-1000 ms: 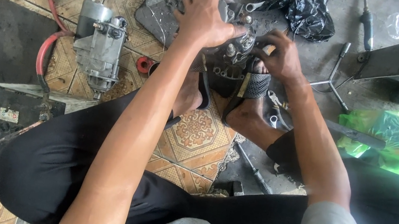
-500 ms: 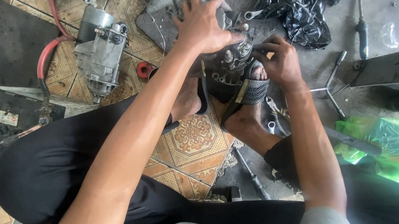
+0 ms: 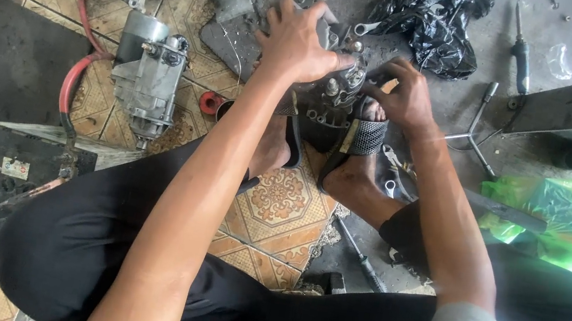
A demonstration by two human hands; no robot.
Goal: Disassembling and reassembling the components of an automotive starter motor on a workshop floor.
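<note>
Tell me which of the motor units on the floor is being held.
The dark motor unit between the sandalled feet: the left hand and right hand grip it. The silver starter motor lies untouched.

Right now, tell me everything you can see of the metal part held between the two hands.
The metal part is a grey, greasy cast housing, seemingly from a motor, with a round end and small studs showing. It sits on the floor between the person's sandalled feet, just ahead of the toes. The left hand lies over its top, covering much of it; the right hand grips its right side with the fingertips. Its far side is hidden.
</note>
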